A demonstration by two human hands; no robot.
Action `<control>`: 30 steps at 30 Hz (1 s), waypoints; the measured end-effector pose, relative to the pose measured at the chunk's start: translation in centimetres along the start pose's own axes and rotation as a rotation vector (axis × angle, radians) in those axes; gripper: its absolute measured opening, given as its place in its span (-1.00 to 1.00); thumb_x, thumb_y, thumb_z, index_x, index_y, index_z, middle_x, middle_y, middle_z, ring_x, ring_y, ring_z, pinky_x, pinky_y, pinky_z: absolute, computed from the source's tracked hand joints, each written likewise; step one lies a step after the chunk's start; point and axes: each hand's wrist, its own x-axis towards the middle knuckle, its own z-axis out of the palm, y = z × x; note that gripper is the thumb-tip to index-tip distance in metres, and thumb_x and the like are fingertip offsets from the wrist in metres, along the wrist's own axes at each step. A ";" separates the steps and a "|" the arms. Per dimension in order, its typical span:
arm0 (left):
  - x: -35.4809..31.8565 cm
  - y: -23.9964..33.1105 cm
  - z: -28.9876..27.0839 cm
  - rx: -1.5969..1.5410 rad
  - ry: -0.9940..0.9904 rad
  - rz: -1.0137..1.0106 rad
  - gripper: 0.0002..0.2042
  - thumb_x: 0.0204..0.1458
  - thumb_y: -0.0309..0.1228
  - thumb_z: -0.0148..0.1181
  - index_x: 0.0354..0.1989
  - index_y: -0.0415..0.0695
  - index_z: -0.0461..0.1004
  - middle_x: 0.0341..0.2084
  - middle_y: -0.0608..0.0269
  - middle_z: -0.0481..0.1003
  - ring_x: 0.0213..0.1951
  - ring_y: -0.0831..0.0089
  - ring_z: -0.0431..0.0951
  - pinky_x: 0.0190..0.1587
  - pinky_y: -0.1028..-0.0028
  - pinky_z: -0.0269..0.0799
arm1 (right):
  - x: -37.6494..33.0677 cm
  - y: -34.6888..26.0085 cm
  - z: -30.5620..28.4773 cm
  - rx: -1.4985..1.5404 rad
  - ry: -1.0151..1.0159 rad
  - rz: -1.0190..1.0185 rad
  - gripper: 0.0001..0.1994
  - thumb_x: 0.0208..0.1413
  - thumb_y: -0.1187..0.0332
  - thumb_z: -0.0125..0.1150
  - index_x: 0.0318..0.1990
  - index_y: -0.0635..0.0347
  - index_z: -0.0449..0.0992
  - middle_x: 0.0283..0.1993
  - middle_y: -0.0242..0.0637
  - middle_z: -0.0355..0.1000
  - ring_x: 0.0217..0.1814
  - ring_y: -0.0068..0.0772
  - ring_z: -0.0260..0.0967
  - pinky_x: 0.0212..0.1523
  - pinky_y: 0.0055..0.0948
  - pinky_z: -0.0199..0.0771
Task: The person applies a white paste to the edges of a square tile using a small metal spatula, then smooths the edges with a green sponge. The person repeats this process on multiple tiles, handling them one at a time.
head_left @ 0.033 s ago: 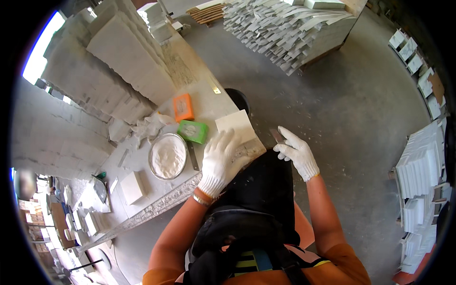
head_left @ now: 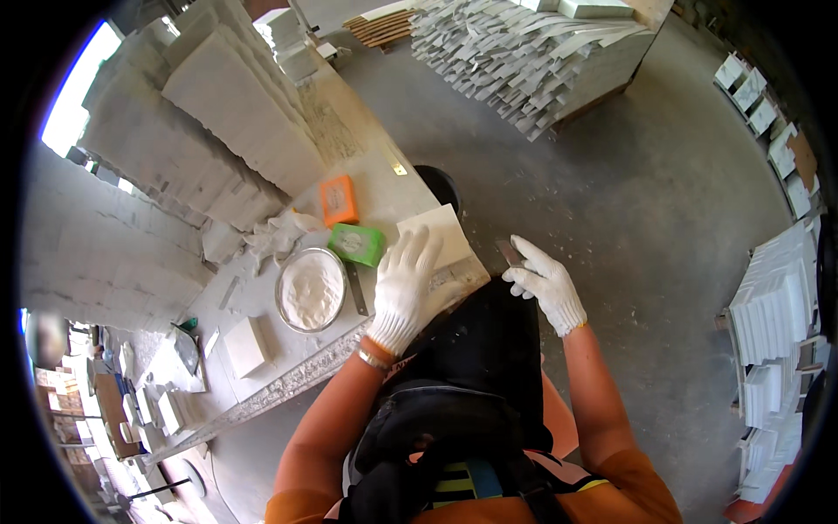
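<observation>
My left hand, in a white knit glove, is spread over the front edge of the stone worktable, its fingertips by a square white tile. Whether it touches the tile I cannot tell. My right hand, gloved too, is off the table's corner, pinching a small flat metal scraper blade between thumb and fingers. Left of my left hand stands a round metal bowl of white powder or paste, with a flat metal strip beside it. A green block and an orange block lie behind.
Tall stacked stone slabs line the table's far left. A crumpled whitish glove or cloth lies near them, and a thick white tile sits at left. A black bucket stands past the table edge. Stacked stone strips fill the far floor.
My left hand's fingers have lifted and straightened slightly, pointing more toward the far side. The right hand and the blade stay nearly still.
</observation>
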 end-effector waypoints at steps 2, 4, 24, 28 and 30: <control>3.0 -0.2 0.5 0.146 -0.090 -0.075 0.03 -0.25 0.09 0.48 0.40 -0.15 0.16 0.33 -0.10 0.28 0.38 -0.07 0.22 0.34 0.02 0.18 | -0.5 0.6 0.4 0.037 -0.008 -0.013 -0.38 0.21 0.34 0.22 0.43 0.23 0.27 -0.20 -0.31 0.61 -0.31 -0.61 0.45 -0.28 -0.58 0.43; 5.3 -0.5 1.1 0.154 -0.215 -0.119 0.01 -0.26 0.09 0.47 0.38 -0.14 0.17 0.30 -0.08 0.30 0.38 -0.04 0.21 0.34 0.03 0.18 | -1.1 1.1 0.6 0.060 -0.011 -0.010 -0.39 0.21 0.35 0.21 0.42 0.23 0.29 -0.19 -0.30 0.61 -0.31 -0.60 0.45 -0.28 -0.58 0.44; 2.2 -5.1 1.6 -0.482 0.054 -0.184 0.29 -0.41 -0.09 0.60 0.49 -0.35 -0.13 0.32 -0.27 0.16 0.37 -0.09 0.21 0.36 0.16 0.27 | 1.3 -6.9 5.8 -0.121 -0.085 -0.192 -0.61 0.25 0.41 0.16 0.23 0.17 0.53 -0.24 -0.35 0.55 -0.42 -0.64 0.34 -0.33 -0.55 0.45; 2.7 -5.0 0.9 -0.586 0.024 -0.200 0.26 -0.43 -0.09 0.58 0.47 -0.35 -0.07 0.30 -0.28 0.18 0.36 -0.11 0.20 0.39 0.14 0.22 | 4.9 -9.8 7.9 -0.320 -0.145 -0.312 -0.66 0.26 0.38 0.20 0.18 0.13 0.56 -0.23 -0.29 0.59 -0.38 -0.58 0.43 -0.31 -0.52 0.50; 3.0 -5.0 1.1 -0.622 0.021 -0.198 0.22 -0.44 -0.09 0.57 0.45 -0.33 -0.02 0.29 -0.26 0.19 0.35 -0.11 0.20 0.38 0.14 0.22 | 7.2 -9.9 8.5 -0.410 -0.194 -0.451 -0.68 0.26 0.36 0.20 0.15 0.12 0.58 -0.18 -0.23 0.62 -0.32 -0.47 0.52 -0.25 -0.46 0.54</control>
